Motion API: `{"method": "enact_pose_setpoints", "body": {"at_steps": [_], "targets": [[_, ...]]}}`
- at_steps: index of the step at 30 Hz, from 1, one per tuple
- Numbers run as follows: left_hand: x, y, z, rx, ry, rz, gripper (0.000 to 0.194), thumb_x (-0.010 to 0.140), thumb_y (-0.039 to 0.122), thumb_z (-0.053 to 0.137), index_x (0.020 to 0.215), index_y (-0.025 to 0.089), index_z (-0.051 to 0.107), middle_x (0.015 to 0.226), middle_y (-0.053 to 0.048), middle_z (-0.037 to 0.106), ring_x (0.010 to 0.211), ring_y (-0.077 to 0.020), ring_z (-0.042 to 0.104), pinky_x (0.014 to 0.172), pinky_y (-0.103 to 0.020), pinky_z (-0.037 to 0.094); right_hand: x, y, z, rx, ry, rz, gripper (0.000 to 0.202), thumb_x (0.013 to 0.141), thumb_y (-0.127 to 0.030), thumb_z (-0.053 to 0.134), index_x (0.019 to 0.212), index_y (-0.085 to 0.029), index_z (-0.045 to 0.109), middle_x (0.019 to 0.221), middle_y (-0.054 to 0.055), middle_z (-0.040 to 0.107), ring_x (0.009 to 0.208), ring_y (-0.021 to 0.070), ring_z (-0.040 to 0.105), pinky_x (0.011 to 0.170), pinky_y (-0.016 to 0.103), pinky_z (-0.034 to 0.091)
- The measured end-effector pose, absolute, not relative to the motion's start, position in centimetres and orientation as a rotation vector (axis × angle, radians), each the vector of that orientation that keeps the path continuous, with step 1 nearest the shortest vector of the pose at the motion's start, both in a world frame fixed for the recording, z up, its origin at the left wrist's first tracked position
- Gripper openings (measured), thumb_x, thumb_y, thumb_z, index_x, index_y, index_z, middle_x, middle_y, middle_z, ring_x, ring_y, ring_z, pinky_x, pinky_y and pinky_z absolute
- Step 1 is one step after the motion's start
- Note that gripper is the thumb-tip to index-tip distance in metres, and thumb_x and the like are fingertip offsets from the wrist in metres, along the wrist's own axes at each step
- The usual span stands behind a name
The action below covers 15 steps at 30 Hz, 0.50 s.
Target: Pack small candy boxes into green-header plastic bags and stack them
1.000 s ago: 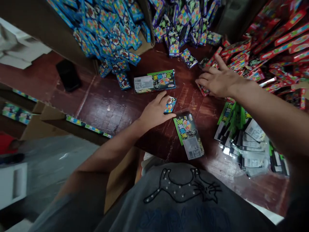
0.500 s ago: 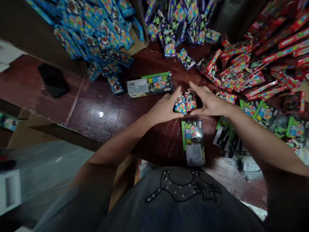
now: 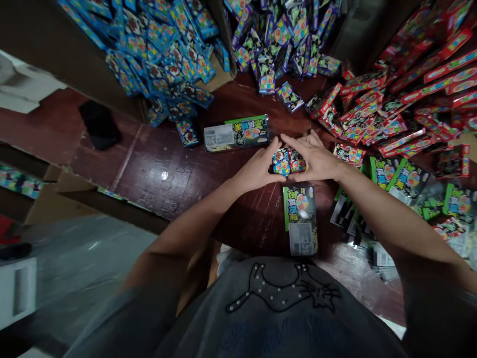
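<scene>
My left hand (image 3: 257,169) grips a small blue candy box (image 3: 280,162) from its left side, thumb and fingers round its ends. Right against that box is a red one (image 3: 297,161), held by my right hand (image 3: 316,156), whose fingers partly cover it. Both boxes are side by side between my hands. Just below them a black and green flat pack (image 3: 301,219) lies upright on the dark red table (image 3: 149,164). Another such pack (image 3: 236,133) lies crosswise, up and left of my hands.
Heaps of blue boxes (image 3: 160,54), purple boxes (image 3: 283,35) and red boxes (image 3: 391,104) line the far side. More black and green packs (image 3: 383,171) lie at the right. A black phone (image 3: 99,124) rests at the left. An open carton (image 3: 74,191) is at the near left.
My right hand's fingers have moved left over the top of the red box. The two boxes remain together between my hands. The whole view has shifted slightly.
</scene>
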<state>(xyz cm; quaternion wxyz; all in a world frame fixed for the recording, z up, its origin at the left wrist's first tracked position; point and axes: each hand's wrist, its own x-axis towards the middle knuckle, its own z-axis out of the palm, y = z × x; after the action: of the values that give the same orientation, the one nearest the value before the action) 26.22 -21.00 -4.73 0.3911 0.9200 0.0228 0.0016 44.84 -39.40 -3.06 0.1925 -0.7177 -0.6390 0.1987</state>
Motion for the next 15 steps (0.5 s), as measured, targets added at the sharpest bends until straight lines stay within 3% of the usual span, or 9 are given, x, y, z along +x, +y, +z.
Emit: {"method": "enact_pose_setpoints", "body": {"at_steps": [3, 7, 10, 15], "targets": [[25.6, -21.1, -3.7, 2.365, 0.074, 0.016, 0.125, 0.085, 0.032, 0.089, 0.177, 0.028, 0.004, 0.177, -0.019, 0.036, 0.155, -0.0435, 0.047, 0.124, -0.063, 0.049, 44.9, -39.6, -2.9, -2.022, -1.803, 0.507, 0.117, 0.079, -0.066, 0.078, 0.176, -0.027, 0.027, 0.146, 0.014, 0.064, 0.134, 0.0429, 0.052, 0.130, 0.080, 0.009], [24.1, -21.0, -2.0, 2.514, 0.014, 0.093, 0.112, 0.089, 0.038, 0.088, 0.175, 0.026, 0.018, 0.179, -0.018, 0.032, 0.164, -0.0405, 0.035, 0.133, -0.063, 0.034, 45.2, -39.9, -3.2, -2.032, -1.782, 0.467, 0.113, 0.081, -0.067, 0.076, 0.175, -0.028, 0.028, 0.143, 0.014, 0.065, 0.132, 0.0424, 0.053, 0.129, 0.081, 0.011], [24.5, -21.0, -1.4, 2.618, -0.037, 0.090, 0.102, 0.091, 0.046, 0.085, 0.173, 0.028, 0.026, 0.181, -0.016, 0.029, 0.164, -0.0408, 0.033, 0.134, -0.062, 0.030, 45.1, -39.3, -4.0, -2.001, -1.788, 0.470, 0.122, 0.080, -0.072, 0.076, 0.178, -0.027, 0.017, 0.148, 0.016, 0.063, 0.134, 0.0431, 0.053, 0.129, 0.081, 0.010], [26.5, -19.9, -1.2, 2.664, -0.082, 0.147, 0.104, 0.091, 0.067, 0.079, 0.173, 0.026, 0.030, 0.178, -0.017, 0.035, 0.163, -0.0413, 0.036, 0.133, -0.063, 0.032, 44.2, -38.9, -4.1, -1.960, -1.786, 0.463, 0.136, 0.084, -0.081, 0.070, 0.178, -0.017, -0.006, 0.160, 0.021, 0.055, 0.146, 0.0451, 0.048, 0.132, 0.079, 0.002]]}}
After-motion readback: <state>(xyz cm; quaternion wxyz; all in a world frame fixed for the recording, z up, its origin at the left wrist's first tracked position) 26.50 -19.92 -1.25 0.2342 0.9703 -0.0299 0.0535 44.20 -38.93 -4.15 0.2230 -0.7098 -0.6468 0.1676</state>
